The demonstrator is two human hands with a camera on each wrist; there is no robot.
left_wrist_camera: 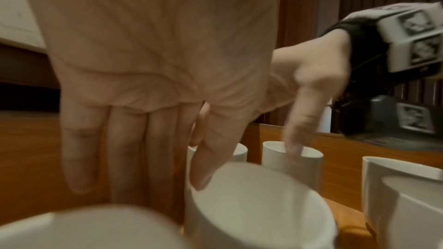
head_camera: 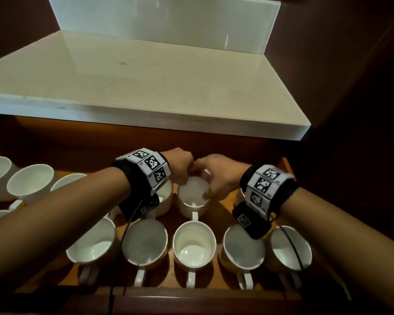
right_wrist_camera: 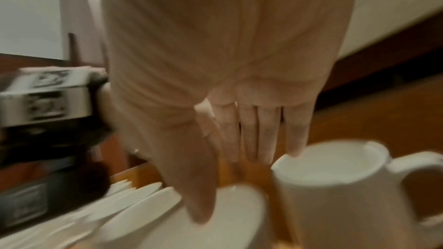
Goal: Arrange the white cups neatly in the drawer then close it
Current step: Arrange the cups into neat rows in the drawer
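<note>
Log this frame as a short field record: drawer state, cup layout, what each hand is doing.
drawer: open, wooden
front row: five white cups, upright, handles toward the person
middle cup: second row, both hands at its rim
left hand: thumb on the middle cup's rim, fingers straight
right hand: thumb inside the rim, fingers straight
countertop: pale, above the drawer

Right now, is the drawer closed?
No, the drawer stands pulled out under the counter, with the white cups showing and both hands, left and right, inside it.
</note>
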